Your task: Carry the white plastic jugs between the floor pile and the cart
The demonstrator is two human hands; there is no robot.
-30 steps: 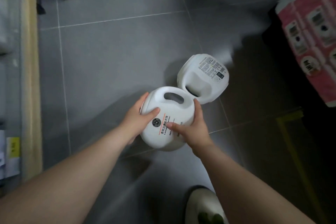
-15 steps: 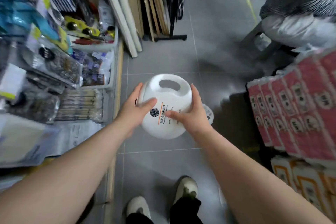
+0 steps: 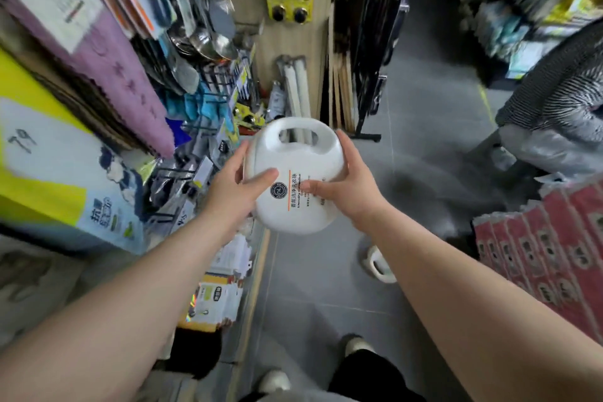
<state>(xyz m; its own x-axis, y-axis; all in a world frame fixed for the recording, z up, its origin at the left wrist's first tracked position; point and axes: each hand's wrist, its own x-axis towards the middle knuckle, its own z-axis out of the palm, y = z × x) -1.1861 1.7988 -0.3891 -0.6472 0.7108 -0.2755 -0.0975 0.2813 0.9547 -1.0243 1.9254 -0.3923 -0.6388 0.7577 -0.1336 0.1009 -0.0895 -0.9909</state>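
I hold a round white plastic laundry tub [image 3: 293,173] with a moulded handle at its top and a dark round logo on its front, lifted in front of me above the grey floor. My left hand [image 3: 238,186] grips its left side, thumb across the front by the logo. My right hand [image 3: 346,183] grips its right side, thumb lying on the printed label. A second white tub [image 3: 378,266] stays on the floor below my right forearm, mostly hidden.
Crowded shop shelves [image 3: 137,108] with kitchen tools, a purple towel and packets fill the left. Red packs [image 3: 548,258] are stacked at the right. A seated person in striped clothing [image 3: 561,108] is at upper right. Grey tiled aisle floor [image 3: 326,287] runs between; my shoes [image 3: 355,344] show below.
Both hands have raised the white tub from floor level to shelf height. The view has swung up from the tiles to the shelves; the second tub stays on the floor.
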